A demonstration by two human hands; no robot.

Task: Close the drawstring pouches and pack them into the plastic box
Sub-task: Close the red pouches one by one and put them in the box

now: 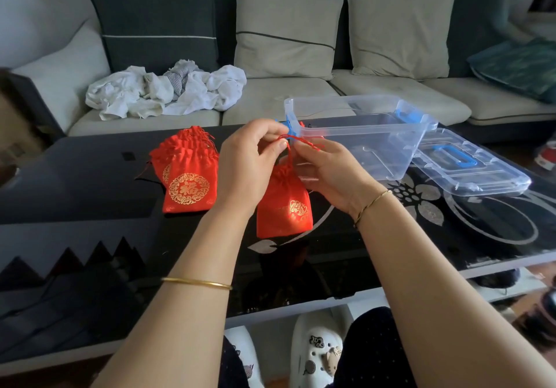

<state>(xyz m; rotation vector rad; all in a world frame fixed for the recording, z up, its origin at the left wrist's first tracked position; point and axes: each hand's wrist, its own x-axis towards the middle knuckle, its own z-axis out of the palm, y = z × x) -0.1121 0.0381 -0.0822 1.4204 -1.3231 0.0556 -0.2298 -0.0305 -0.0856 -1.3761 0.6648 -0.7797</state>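
A red drawstring pouch [284,207] with a gold emblem hangs over the black table, its mouth gathered tight. My left hand [248,162] pinches its red cord near the top. My right hand [323,168] pinches the other end of the cord just to the right. A pile of several red pouches [188,174] lies on the table left of my hands. Behind my right hand stands the clear plastic box [361,135] with blue latches, nothing showing inside it.
The box's clear lid [469,168] with a blue handle lies on the table right of the box. A sofa with cushions and a heap of white cloth [165,90] runs behind the glass table [90,183]. White clogs sit under the table's near edge.
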